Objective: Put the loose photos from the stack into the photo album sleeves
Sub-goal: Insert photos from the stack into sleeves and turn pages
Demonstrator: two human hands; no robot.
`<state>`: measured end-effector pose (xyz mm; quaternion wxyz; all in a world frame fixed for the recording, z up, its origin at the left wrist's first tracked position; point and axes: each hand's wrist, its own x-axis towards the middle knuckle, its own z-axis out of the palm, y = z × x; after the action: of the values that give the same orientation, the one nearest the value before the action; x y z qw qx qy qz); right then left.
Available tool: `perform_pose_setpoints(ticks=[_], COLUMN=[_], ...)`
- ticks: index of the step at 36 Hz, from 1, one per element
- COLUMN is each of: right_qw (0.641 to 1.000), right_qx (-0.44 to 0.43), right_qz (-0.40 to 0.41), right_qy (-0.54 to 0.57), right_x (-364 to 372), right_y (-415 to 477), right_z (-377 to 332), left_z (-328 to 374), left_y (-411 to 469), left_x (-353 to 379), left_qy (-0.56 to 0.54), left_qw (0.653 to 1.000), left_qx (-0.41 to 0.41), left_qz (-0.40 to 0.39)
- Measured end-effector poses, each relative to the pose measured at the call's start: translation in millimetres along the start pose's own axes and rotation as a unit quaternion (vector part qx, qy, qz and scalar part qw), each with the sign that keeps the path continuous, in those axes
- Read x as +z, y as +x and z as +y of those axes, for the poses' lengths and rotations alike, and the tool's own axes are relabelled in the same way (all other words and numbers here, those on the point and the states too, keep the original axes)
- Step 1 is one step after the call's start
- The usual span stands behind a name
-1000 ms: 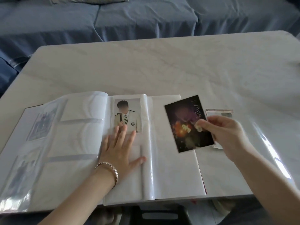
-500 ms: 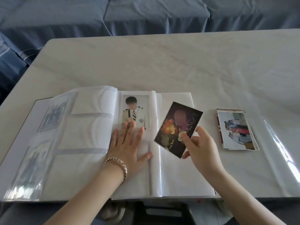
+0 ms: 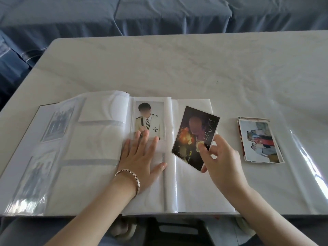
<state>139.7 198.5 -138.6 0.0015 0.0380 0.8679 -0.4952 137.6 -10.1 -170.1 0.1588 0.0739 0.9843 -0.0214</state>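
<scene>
An open photo album (image 3: 92, 139) lies on the table (image 3: 195, 68), its page pressed flat by the left hand (image 3: 142, 162), whose straight, slightly spread fingers reach a sleeved portrait (image 3: 150, 118), likely to steady the empty pocket beneath. A dark photo (image 3: 191, 132), tilted above the right page, is pinched at its lower corner by the right hand (image 3: 223, 166), seemingly ready to slide in. The loose stack (image 3: 259, 141) sits just to the right.

1 album (image 3: 193, 190), 1 stack (image 3: 259, 141), 1 held pic (image 3: 192, 134), 3 sleeved pics (image 3: 150, 121) (image 3: 58, 121) (image 3: 35, 176), 2 hands (image 3: 140, 157) (image 3: 221, 162)
</scene>
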Motion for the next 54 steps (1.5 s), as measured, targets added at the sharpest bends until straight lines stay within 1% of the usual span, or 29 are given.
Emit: perform_pose_setpoints(ticks=[7, 18, 22, 25, 30, 35, 40, 44, 54], right_qw=[1.0, 0.999, 0.997, 0.992, 0.97, 0.945, 0.922, 0.911, 0.908], right_qx=[0.005, 0.047, 0.062, 0.092, 0.133, 0.179, 0.199, 0.213, 0.205], right_qz=[0.011, -0.025, -0.036, -0.079, -0.189, -0.261, -0.323, -0.344, -0.356], right_qy=[0.015, 0.012, 0.014, 0.04, 0.071, 0.082, 0.079, 0.076, 0.083], right_x=[1.3, 2.3, 3.5, 3.0, 3.4, -0.8, -8.7, -10.1, 2.0], right_y=[-0.2, 2.4, 0.7, -0.4, -7.0, -11.5, -12.7, -12.6, -7.7], right_z=[3.1, 9.5, 10.4, 10.7, 12.3, 17.6, 22.6, 23.5, 11.7], left_z=[0.3, 0.4, 1.2, -0.2, -11.7, -33.0, -46.2, -49.0, -48.4], left_y=[1.7, 1.0, 1.5, 2.6, 10.3, 8.8, 2.0, 3.2, 2.1], left_x=[2.5, 1.1, -1.3, -7.4, -23.1, -31.2, -31.3, -32.7, -29.0], left_qy=[-0.005, -0.008, -0.043, -0.058, -0.058, -0.037, -0.012, -0.045, -0.082], left_qw=[1.0, 1.0, 0.999, 0.998, 0.994, 0.995, 0.995, 0.993, 0.986], left_qx=[-0.006, -0.008, -0.011, -0.006, 0.024, 0.042, 0.053, 0.052, 0.065], left_qz=[0.006, 0.005, 0.018, 0.036, 0.086, 0.081, 0.084, 0.096, 0.127])
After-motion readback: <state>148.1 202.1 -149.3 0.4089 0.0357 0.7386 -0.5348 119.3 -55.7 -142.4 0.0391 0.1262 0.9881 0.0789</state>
